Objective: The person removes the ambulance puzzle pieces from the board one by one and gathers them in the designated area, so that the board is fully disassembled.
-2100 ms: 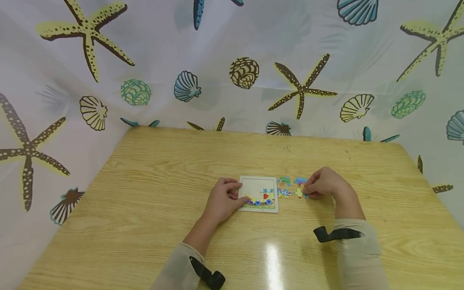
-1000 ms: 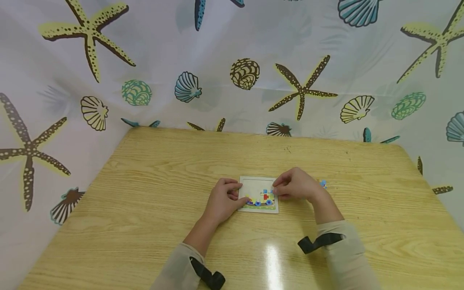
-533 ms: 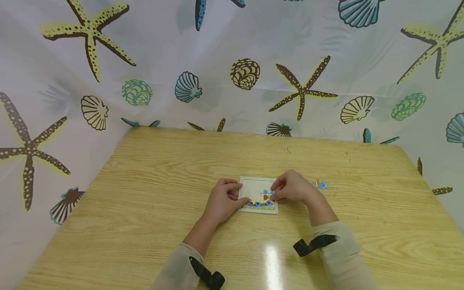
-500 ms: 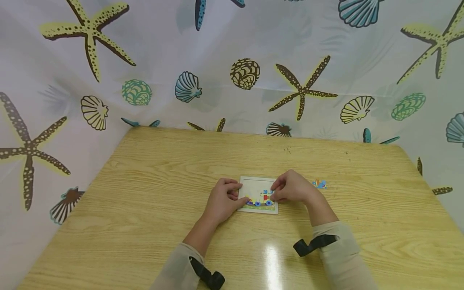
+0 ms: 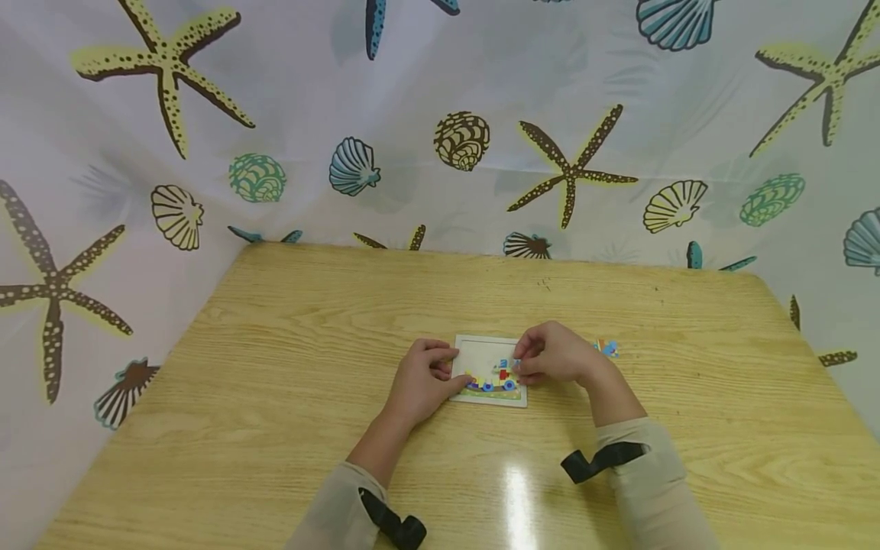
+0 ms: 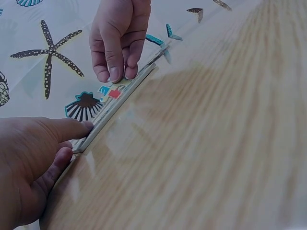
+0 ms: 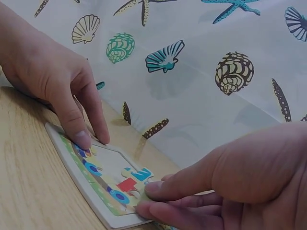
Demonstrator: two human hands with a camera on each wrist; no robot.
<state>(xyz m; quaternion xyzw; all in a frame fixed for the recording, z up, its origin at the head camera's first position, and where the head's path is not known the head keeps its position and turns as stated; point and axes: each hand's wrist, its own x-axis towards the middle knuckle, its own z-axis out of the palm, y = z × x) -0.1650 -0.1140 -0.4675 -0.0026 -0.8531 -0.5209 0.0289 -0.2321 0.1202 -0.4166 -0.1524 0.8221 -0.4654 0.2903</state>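
A small framed jigsaw puzzle board point(image 5: 483, 351) lies on the table, its lower part filled with a colourful train picture and its upper part bare. My left hand point(image 5: 421, 382) grips the board's left edge, thumb on top and fingers along the side. Over the right side of the board, my right hand point(image 5: 560, 355) pinches a yellowish puzzle piece point(image 7: 139, 197) between thumb and fingers. That piece sits against the train's front, beside the red and blue pieces point(image 7: 128, 184); the fingertips hide part of it, and whether it lies flat cannot be told.
Loose blue and orange puzzle pieces point(image 5: 607, 348) lie on the wooden table point(image 5: 309, 367) right of the board, partly hidden behind my right hand. A white curtain point(image 5: 412, 99) printed with starfish and shells hangs at the table's back and sides.
From the loose pieces on the right, my right hand has come left to the board with a piece, then shifted only slightly there. My left hand has stayed on the board's edge.
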